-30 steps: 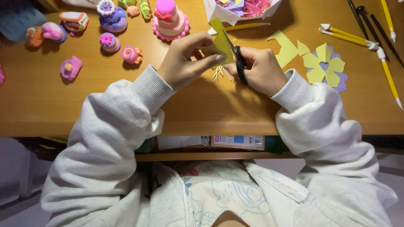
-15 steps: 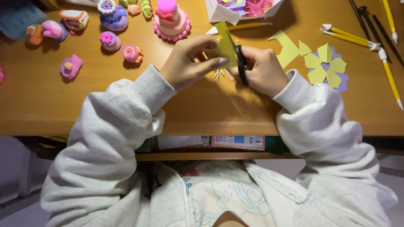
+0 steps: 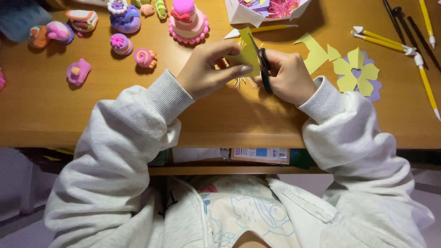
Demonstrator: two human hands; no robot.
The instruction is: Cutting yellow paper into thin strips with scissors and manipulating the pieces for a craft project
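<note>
Head view: a folded yellow-green paper (image 3: 248, 54) is pinched by the left hand (image 3: 212, 69), thumb along its lower edge and fingers curled behind it, just above the tabletop (image 3: 220, 124). Black-handled scissors (image 3: 263, 69) are gripped by the right hand (image 3: 288, 76), fingers closed through the loops, and the blades are laid against the right edge of the paper. Thin yellow paper slivers (image 3: 241, 82) are scattered on the wood directly beneath the two hands.

Just to the right, a cut yellow scrap (image 3: 314, 53) is seen lying flat, and beside it a yellow paper flower (image 3: 356, 71) is stacked on a purple paper shape (image 3: 373, 89). Farther right, yellow modelling tools (image 3: 425, 82) and dark ones (image 3: 404, 25) are spread near the tabletop's right side. Behind the hands, a white paper box (image 3: 243, 16) of coloured scraps is placed near the far edge, with a yellow pencil (image 3: 271, 29) in front of it. A pink tiered clay cake (image 3: 186, 20) is set to its left, and small clay figures (image 3: 121, 43) are dotted across the left part. A broad strip of bare wood is left between the hands and the near edge, where both grey sleeves (image 3: 138, 119) are rested.
</note>
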